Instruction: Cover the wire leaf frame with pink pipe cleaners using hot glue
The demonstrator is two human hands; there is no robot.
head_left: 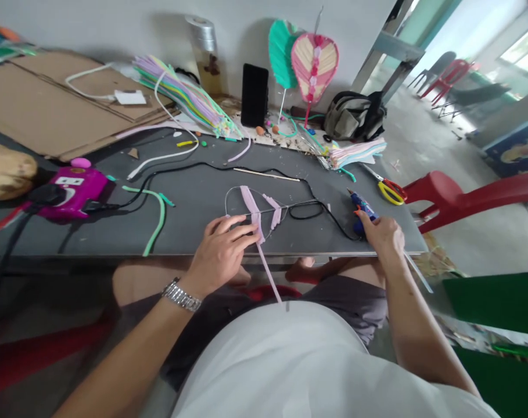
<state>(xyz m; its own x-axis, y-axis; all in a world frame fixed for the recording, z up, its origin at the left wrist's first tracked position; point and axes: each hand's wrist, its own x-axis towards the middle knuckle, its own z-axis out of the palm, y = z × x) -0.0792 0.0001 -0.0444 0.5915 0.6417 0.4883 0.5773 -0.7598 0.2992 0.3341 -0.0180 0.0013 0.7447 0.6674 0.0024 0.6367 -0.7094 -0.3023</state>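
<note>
My left hand [222, 249] rests on the dark table [194, 197] with its fingers pinched on a pale pink strip [264, 255] that hangs over the table's front edge. The strip runs across a thin wire frame [237, 194] shaped like a leaf, where two other pink strips lie. My right hand [381, 235] is closed round the handle of a blue glue gun [362, 206] lying near the table's right end; its black cord [307, 209] loops back across the table.
Yellow-handled scissors [390, 190], a bundle of pastel strips [185, 96], a magenta device [72, 188], green strips [157, 217], cardboard sheets [50, 104], two finished leaf fans [313, 64], a black phone [254, 94], a bag [355, 116] and a red plastic chair [464, 197] surround the work.
</note>
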